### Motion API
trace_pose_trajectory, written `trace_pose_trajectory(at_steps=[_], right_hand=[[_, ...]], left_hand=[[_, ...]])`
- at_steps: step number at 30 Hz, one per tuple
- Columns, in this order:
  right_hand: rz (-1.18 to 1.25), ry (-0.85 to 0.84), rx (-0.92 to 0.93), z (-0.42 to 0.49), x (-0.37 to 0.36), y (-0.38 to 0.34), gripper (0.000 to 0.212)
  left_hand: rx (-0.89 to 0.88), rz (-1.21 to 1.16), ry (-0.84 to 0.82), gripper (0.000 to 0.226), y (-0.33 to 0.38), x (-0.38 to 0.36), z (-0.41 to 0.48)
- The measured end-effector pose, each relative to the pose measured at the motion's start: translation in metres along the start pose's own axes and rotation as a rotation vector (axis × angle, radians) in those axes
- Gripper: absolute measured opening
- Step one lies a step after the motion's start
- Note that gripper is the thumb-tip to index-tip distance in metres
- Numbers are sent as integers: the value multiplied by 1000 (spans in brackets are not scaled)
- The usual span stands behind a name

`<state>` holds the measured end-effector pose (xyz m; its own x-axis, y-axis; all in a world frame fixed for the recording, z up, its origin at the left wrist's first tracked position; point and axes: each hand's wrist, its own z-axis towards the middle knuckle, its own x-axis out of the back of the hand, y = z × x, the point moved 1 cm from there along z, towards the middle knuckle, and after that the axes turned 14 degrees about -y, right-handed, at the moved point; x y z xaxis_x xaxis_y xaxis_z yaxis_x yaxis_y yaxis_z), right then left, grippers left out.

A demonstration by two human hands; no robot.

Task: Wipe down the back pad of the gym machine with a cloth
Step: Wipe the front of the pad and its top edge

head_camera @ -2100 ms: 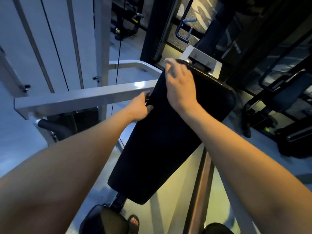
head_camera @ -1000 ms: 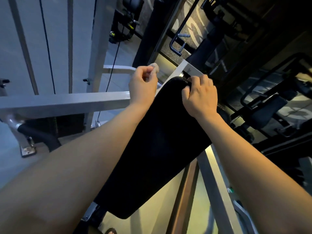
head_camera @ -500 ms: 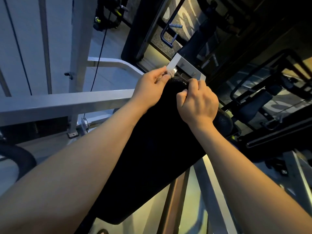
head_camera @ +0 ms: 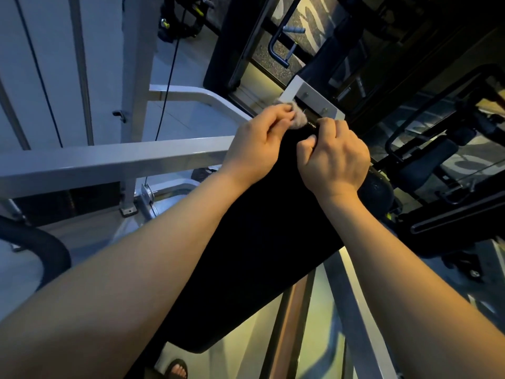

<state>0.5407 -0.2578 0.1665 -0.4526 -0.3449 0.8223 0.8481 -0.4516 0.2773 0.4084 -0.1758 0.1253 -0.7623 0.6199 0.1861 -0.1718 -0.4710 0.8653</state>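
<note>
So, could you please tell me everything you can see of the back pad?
The back pad is a long black cushion with rounded corners, its cover looking like textured vinyl, lying diagonally across the view. Its top end meets a white metal bracket. The right hand grips the top edge, and the left hand holds a small grey cloth against that edge.

Gym: back pad point(head_camera: 259, 255), steel frame point(head_camera: 109, 162), cable point(head_camera: 170, 58).

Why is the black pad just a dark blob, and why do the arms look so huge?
Head view: dim light underexposes the back pad, hiding its texture except a sheen at its right edge; the wide-angle lens swells the near forearms; bluish light tints the frame, yellowish the floor.
</note>
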Motion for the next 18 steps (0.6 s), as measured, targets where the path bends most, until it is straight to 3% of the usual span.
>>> trace_pose_trajectory(at_steps=[5,8,14,18], right_hand=[[-12,11,4,-1,-1,-1,34],[-3,6,-1,-1,0,-1,36],[-1,-18,5,-1,2,0,41],[-11,-23,-6,-2,3,-1,39]], left_hand=[[-1,46,-198,28,12,7,37],[22,-82,-122,28,-2,7,14],[235,-262,12,32,-34,3,-59],[217,-270,-10,32,-20,8,-25]])
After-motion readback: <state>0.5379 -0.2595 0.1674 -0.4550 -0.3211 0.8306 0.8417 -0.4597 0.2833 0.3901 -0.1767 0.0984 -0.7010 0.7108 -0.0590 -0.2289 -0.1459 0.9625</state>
